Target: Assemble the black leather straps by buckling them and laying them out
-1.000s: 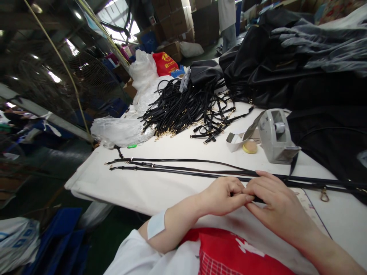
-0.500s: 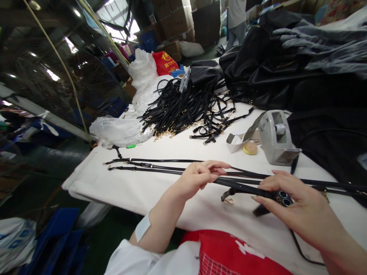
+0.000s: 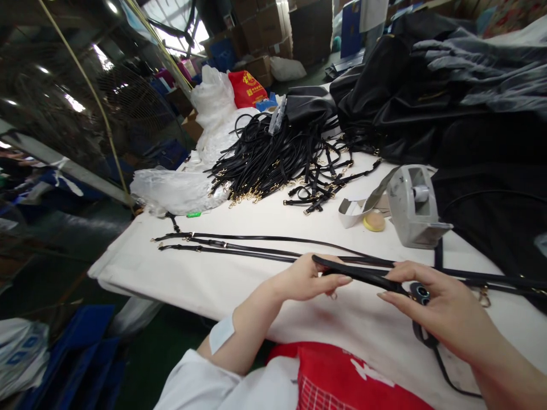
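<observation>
Holding one black strap [image 3: 363, 275] taut above the table [image 3: 239, 285]: left hand [image 3: 305, 279] pinching its folded end, right hand [image 3: 444, 310] loosely curled, probably gripping the buckle.

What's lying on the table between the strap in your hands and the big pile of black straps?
In the head view, between the held strap and the strap pile: long black straps laid flat, then bare white tabletop.
</observation>
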Tool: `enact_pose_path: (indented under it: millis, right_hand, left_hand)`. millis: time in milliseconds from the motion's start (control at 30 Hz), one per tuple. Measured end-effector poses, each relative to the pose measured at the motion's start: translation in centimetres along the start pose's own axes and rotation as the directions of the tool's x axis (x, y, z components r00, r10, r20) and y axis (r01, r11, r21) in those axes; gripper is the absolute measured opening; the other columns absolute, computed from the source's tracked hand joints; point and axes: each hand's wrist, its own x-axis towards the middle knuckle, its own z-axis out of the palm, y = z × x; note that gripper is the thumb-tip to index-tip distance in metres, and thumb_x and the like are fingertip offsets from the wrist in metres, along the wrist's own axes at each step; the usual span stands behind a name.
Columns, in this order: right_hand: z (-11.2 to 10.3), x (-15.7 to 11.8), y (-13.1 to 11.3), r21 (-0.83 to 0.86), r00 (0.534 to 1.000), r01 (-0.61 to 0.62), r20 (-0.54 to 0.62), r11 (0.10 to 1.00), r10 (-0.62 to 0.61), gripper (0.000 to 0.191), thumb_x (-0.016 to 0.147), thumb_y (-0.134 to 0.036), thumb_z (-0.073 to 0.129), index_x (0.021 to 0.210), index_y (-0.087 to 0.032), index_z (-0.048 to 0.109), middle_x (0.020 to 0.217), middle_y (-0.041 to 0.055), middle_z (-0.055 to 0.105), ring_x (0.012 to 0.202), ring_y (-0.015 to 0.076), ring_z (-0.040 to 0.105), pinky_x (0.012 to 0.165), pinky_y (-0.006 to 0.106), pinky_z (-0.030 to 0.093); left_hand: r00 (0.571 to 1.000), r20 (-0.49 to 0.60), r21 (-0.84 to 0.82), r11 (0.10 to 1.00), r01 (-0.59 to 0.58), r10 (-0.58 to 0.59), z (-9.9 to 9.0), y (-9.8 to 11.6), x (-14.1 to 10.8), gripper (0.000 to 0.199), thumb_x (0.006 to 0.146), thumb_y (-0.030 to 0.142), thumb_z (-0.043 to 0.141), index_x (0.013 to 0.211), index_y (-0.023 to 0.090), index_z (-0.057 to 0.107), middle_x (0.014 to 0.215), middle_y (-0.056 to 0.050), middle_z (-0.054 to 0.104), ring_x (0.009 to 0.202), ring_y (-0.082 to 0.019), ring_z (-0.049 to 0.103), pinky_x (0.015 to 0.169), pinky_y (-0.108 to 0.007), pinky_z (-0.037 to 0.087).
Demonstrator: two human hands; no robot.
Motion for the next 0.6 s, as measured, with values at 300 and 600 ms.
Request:
enact_pose_path:
  millis: [300, 600]
  right_hand:
    - [0.4, 0.5, -0.1, -0.011, 0.985, -0.008, 0.172, 1.0, 0.01, 0.032, 0.08, -0.056, 0.069, 0.079, -0.024, 0.064, 0.084, 0.0024, 0.07, 0.076, 0.0206, 0.067, 0.07, 0.029, 0.053]
    - [0.3, 0.2, -0.3, -0.044, 0.988, -0.006, 0.154, 0.999, 0.012, 0.032, 0.079, -0.056, 0.07, 0.08, -0.025, 0.063, 0.087, 0.0021, 0.069, 0.078, 0.0206, 0.066, 0.069, 0.029, 0.051]
  left_hand:
    - [0.999, -0.049, 0.202, 0.979, 0.001, 0.01, -2.5, 1.7, -1.8, 0.045, 0.076, 0.042, 0.075, 0.108, 0.011, 0.066, 0.072, -0.002, 0.065, 0.061, -0.01, 0.056, 0.058, -0.02, 0.044]
    - [0.994, -0.102, 0.411, 0.912, 0.0, 0.045, -1.9, 1.1, -1.1, 0.026, 0.087, 0.037, 0.064, 0.082, 0.013, 0.074, 0.068, -0.002, 0.068, 0.06, -0.008, 0.053, 0.058, -0.019, 0.039]
